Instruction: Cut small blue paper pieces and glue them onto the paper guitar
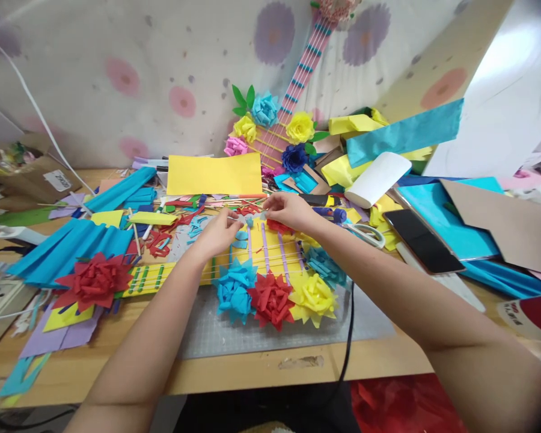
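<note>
A yellow paper guitar [277,249] lies on the grey cutting mat [365,319], with lilac and green strips across it and thin strings along its neck. Blue [235,290], red [272,299] and yellow [313,297] paper flowers line its near edge. Over the far side of the body, my left hand [220,233] has its thumb and fingers pinched together beside a small blue paper piece [249,221]. Just right of that piece, my right hand [289,211] is also pinched, near a partly covered red flower. What lies within either pinch is too small to tell.
Behind stands a pink flower-trimmed guitar [293,96] against the curtain. Scissors [365,233], a phone [424,240] and a white roll [377,179] lie to the right. Blue crepe paper [74,249] and a red flower [94,279] are at left. A black cable [350,337] hangs over the front edge.
</note>
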